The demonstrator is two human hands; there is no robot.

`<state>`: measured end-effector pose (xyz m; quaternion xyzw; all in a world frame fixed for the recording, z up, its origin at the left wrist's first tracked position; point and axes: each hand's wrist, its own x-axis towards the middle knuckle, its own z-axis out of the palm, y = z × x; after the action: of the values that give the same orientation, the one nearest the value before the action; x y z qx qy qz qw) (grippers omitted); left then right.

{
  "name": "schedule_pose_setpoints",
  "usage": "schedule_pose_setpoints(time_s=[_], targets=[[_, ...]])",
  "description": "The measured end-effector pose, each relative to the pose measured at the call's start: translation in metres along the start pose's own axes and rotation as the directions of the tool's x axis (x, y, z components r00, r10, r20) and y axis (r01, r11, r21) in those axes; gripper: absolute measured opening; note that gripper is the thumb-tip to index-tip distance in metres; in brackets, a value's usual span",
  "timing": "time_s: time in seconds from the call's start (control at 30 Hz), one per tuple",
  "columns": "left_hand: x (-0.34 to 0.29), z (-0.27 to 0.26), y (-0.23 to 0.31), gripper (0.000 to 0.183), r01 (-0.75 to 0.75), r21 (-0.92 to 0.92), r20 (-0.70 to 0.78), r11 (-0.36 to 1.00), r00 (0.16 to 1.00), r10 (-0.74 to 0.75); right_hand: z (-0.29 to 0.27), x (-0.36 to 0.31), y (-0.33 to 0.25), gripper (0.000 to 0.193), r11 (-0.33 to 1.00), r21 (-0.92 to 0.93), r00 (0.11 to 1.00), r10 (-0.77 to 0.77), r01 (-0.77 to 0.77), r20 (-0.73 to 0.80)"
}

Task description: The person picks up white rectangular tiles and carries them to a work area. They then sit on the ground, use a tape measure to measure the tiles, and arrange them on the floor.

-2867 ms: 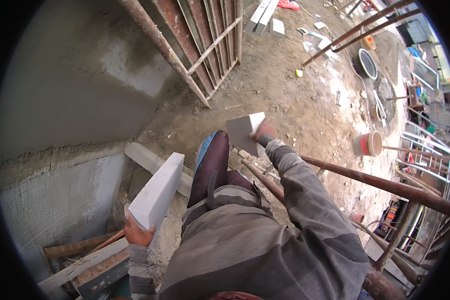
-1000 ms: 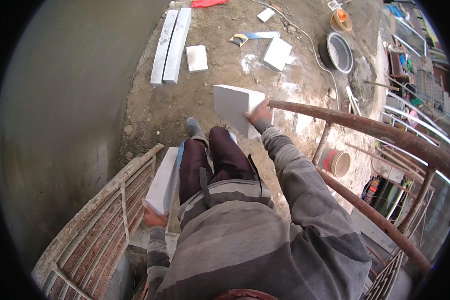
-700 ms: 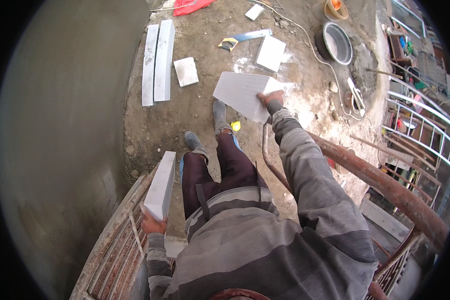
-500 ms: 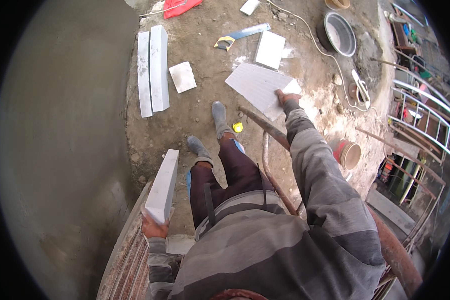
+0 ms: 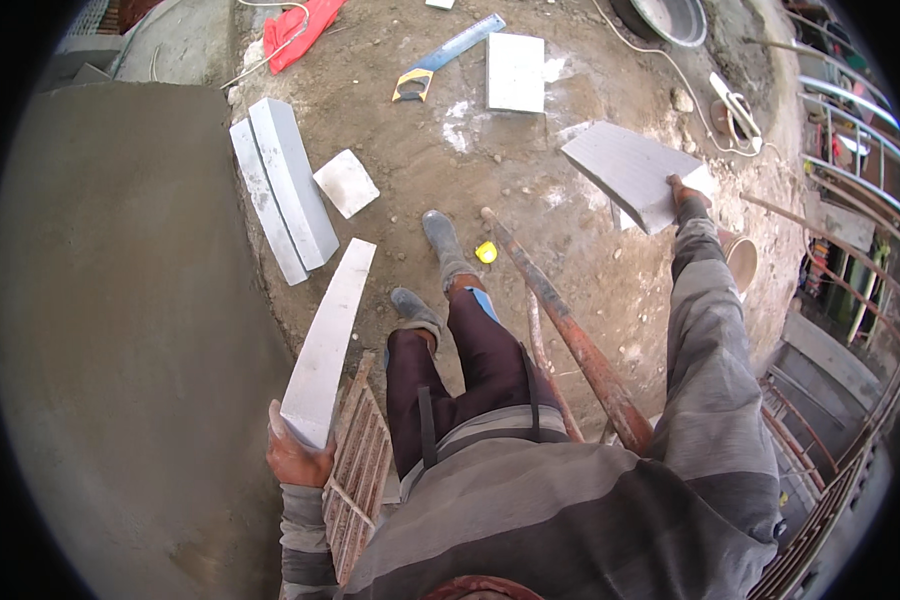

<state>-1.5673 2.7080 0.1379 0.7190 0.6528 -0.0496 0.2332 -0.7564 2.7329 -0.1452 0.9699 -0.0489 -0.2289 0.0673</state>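
Note:
My left hand is closed on the near end of a long, narrow white lightweight concrete block, which points away from me. With my right arm stretched out, my right hand grips the right end of a broad grey-white lightweight concrete block. That block has fine ridges on its face and is tilted; a pale piece shows just beneath its lower edge. Below my left hand and beside my leg lies a rusty, slatted metal frame. A rusty metal tube slants between my legs and my right arm.
Two long pale blocks and a squarish piece lie at left. Ahead are a handsaw, a white block and a red bag. A yellow tape measure lies near my boot. A cable crosses the ground toward a power tool.
My right hand has moved to the right with the broad block, away from the white block by the saw. The view has shifted, and my left hand still holds the narrow block.

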Motion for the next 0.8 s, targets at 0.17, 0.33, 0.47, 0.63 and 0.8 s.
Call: schedule_pose_setpoints(time_s=[0.17, 0.33, 0.47, 0.63, 0.8], targets=[[0.049, 0.008, 0.008, 0.102, -0.064, -0.011, -0.003, 0.998, 0.998, 0.064, 0.097, -0.035, 0.053, 0.137, 0.900, 0.279, 0.931, 0.362, -0.335, -0.050], [0.097, 0.007, 0.027, 0.103, -0.091, 0.035, 0.024, 0.995, 0.996, 0.091, 0.225, -0.061, 0.048, 0.131, 0.584, 0.552, 0.733, 0.676, -0.595, 0.076], [0.127, 0.013, 0.028, 0.101, -0.146, 0.075, 0.100, 0.986, 0.985, 0.138, 0.297, -0.111, 0.033, 0.115, 0.358, 0.769, 0.770, 0.583, -0.530, 0.259], [0.139, 0.021, 0.022, 0.102, -0.130, 0.096, 0.169, 0.987, 0.979, 0.113, 0.369, -0.156, -0.033, 0.096, 0.025, 0.875, 0.814, 0.381, -0.483, 0.438], [0.145, 0.043, 0.018, 0.105, -0.114, 0.125, 0.149, 0.986, 0.984, 0.095, 0.429, -0.178, -0.099, 0.078, -0.298, 0.846, 0.834, 0.211, -0.443, 0.511]])
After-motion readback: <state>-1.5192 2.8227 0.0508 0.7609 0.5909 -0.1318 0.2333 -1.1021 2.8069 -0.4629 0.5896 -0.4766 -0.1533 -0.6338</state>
